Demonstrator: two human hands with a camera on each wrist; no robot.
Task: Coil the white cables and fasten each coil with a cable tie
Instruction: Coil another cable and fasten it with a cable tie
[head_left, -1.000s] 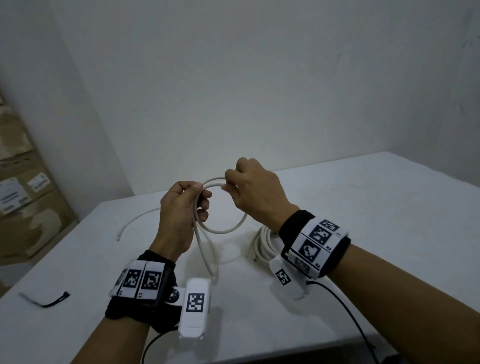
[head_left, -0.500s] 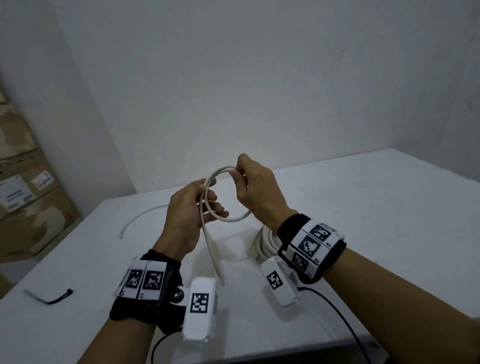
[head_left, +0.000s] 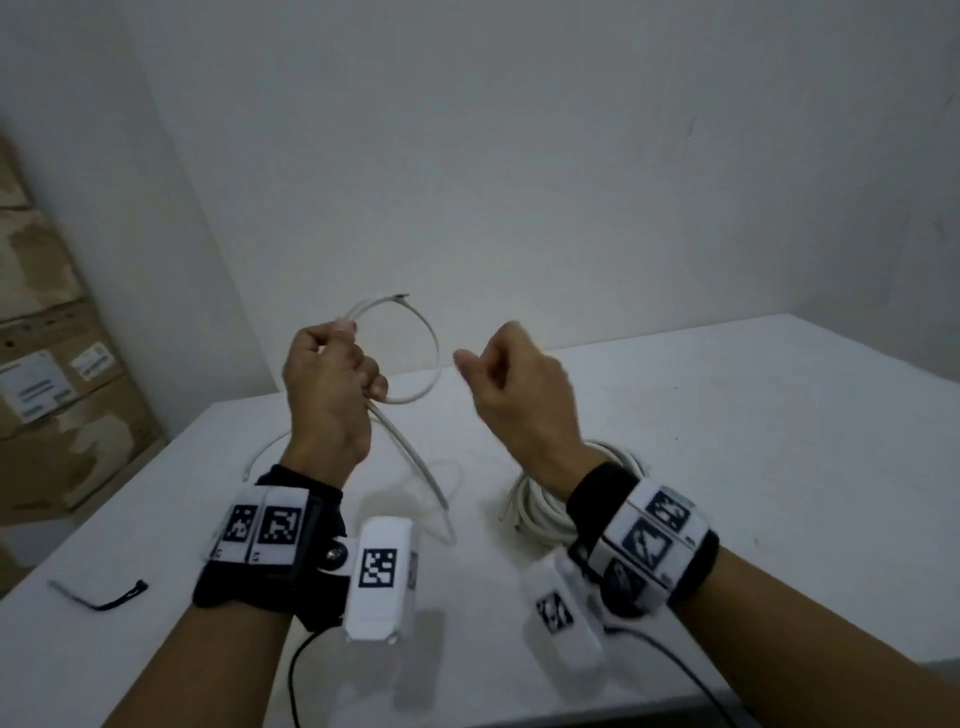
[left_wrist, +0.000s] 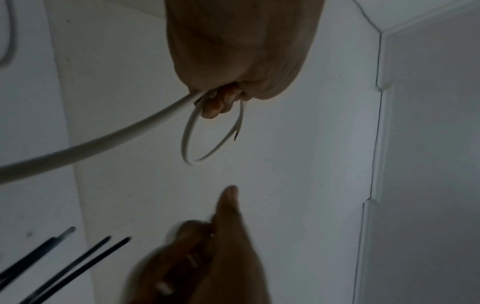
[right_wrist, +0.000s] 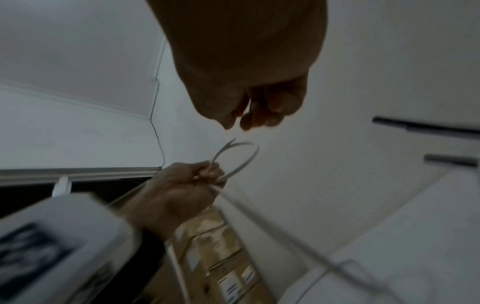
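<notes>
My left hand (head_left: 349, 364) is raised over the table and grips a white cable (head_left: 434, 358) bent into one small loop. The cable's cut end (head_left: 402, 296) sticks up above the loop, and its tail (head_left: 415, 467) hangs down to the white table (head_left: 753, 467). In the left wrist view the left hand's fingers (left_wrist: 215, 107) curl round the loop (left_wrist: 187, 142). My right hand (head_left: 480, 358) hovers just right of the loop, apart from it, fingers curled and holding nothing (right_wrist: 237, 122). A coiled white cable bundle (head_left: 540, 512) lies on the table under the right wrist.
One black cable tie (head_left: 106, 597) lies near the table's front left edge. More black ties (left_wrist: 78, 257) lie on the table to the right of the hands. Cardboard boxes (head_left: 47, 374) stand off the table's left side. A wall runs behind the table.
My right hand has let go of the loop and moved off to the right. The left hand has risen with the loop, and the cable's cut end now stands free.
</notes>
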